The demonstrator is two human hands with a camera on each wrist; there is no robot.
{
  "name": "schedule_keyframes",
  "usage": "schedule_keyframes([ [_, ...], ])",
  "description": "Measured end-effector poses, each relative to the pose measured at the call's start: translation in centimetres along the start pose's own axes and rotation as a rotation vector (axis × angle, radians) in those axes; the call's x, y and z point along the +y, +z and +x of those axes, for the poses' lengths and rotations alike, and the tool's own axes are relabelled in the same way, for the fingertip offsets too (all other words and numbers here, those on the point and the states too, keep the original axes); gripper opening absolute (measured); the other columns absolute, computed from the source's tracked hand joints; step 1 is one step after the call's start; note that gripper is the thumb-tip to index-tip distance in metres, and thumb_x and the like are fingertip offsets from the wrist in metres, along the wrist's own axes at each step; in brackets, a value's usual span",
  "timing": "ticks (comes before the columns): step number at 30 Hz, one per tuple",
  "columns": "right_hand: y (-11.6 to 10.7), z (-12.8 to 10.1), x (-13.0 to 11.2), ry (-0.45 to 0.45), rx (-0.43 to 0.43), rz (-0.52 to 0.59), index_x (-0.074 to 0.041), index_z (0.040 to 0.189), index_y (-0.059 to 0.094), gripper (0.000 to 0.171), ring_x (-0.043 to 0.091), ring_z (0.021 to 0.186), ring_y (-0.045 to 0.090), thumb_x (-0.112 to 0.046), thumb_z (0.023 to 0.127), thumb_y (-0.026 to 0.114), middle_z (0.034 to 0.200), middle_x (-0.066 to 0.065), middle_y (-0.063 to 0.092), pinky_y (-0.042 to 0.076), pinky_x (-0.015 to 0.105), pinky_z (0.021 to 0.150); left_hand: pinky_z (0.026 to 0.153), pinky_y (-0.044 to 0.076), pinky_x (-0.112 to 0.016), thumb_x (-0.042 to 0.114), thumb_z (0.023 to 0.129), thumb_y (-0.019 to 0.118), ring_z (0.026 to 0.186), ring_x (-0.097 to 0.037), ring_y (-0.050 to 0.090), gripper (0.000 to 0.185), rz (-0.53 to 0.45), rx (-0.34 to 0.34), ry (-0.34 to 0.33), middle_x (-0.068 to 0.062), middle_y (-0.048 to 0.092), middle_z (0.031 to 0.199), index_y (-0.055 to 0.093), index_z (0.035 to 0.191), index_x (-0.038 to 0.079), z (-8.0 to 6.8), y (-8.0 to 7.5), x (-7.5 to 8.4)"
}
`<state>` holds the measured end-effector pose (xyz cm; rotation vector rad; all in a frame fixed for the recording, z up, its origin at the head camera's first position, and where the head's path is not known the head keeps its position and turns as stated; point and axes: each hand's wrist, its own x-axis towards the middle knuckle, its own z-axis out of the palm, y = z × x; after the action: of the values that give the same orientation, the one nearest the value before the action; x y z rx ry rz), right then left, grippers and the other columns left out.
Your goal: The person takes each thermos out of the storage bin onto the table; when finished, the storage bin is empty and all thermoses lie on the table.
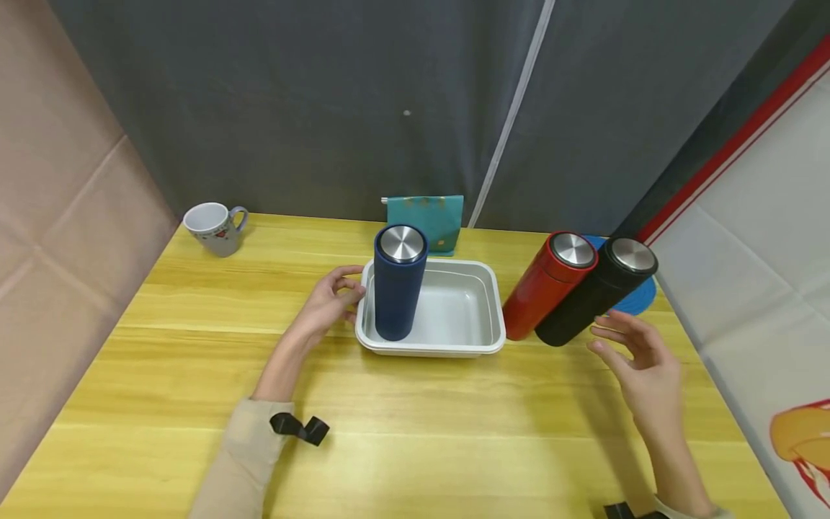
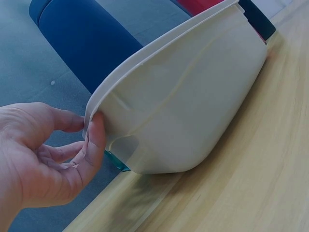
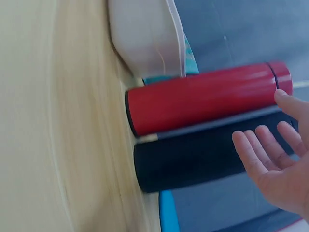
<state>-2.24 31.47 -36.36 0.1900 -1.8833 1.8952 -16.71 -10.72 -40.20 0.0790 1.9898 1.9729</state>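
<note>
A dark blue flask (image 1: 397, 285) with a steel cap stands upright in the left end of a white rectangular tray (image 1: 463, 344) at the table's middle. My left hand (image 1: 329, 303) touches the tray's left rim, thumb and fingers at the rim's edge (image 2: 91, 123); the blue flask (image 2: 89, 41) rises behind it. A red flask (image 1: 547, 285) and a black flask (image 1: 593, 292) stand side by side right of the tray. My right hand (image 1: 638, 360) hovers open just in front of the black flask (image 3: 193, 154), with the red flask (image 3: 203, 99) beside it, fingers spread, holding nothing.
A white patterned mug (image 1: 212, 227) sits at the far left of the yellow wooden table (image 1: 415, 432). A teal pouch (image 1: 428, 216) leans behind the tray. A blue round mat (image 1: 638, 295) lies behind the black flask. Dark curtain backs the table; walls close both sides.
</note>
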Motion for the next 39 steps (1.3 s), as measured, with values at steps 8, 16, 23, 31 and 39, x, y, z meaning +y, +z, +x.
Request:
schedule_keyframes([
  [8,2.2,-0.8,-0.2,-0.045,-0.154,0.010,0.022,0.126,0.043,0.050,0.026,0.102,0.062,0.031,0.079,0.055,0.114,0.025,0.062,0.055,0.026,0.081,0.057,0.055,-0.029,0.005,0.096,0.057,0.076,-0.022,0.059,0.044,-0.009,-0.020,0.013,-0.016,0.051,0.106,0.043,0.138,0.005,0.2,0.4,0.0],
  [16,5.9,-0.6,0.6,-0.055,-0.329,-0.017,0.018,0.129,0.044,0.052,0.028,0.105,0.062,0.027,0.080,0.058,0.120,0.031,0.055,0.055,0.028,0.083,0.054,0.054,-0.028,0.004,0.096,0.056,0.074,-0.019,0.059,0.044,-0.003,0.000,0.020,-0.015,0.049,0.104,0.043,0.138,0.003,0.3,0.6,-0.1],
  [23,8.8,0.3,1.0,-0.008,-0.393,-0.081,0.010,0.129,0.049,0.052,0.035,0.104,0.060,0.021,0.081,0.064,0.120,0.033,0.054,0.054,0.031,0.085,0.054,0.054,-0.028,0.004,0.096,0.057,0.073,-0.019,0.059,0.044,-0.007,0.000,0.022,-0.015,0.049,0.105,0.043,0.138,0.002,0.2,0.4,-0.2],
  [31,11.6,1.6,1.5,-0.003,-0.440,-0.090,0.007,0.131,0.049,0.053,0.037,0.105,0.060,0.017,0.082,0.066,0.122,0.026,0.057,0.053,0.034,0.087,0.054,0.053,-0.027,0.004,0.096,0.056,0.072,-0.019,0.058,0.044,0.007,0.004,0.029,-0.016,0.049,0.105,0.043,0.138,0.002,0.0,0.0,0.0],
  [39,14.9,2.2,2.0,0.010,-0.428,-0.043,0.005,0.131,0.049,0.055,0.035,0.107,0.060,0.016,0.081,0.068,0.124,0.023,0.057,0.053,0.037,0.088,0.053,0.054,-0.027,0.003,0.096,0.057,0.073,-0.019,0.059,0.044,0.003,-0.001,0.038,-0.016,0.049,0.104,0.043,0.138,0.001,0.0,0.0,0.0],
])
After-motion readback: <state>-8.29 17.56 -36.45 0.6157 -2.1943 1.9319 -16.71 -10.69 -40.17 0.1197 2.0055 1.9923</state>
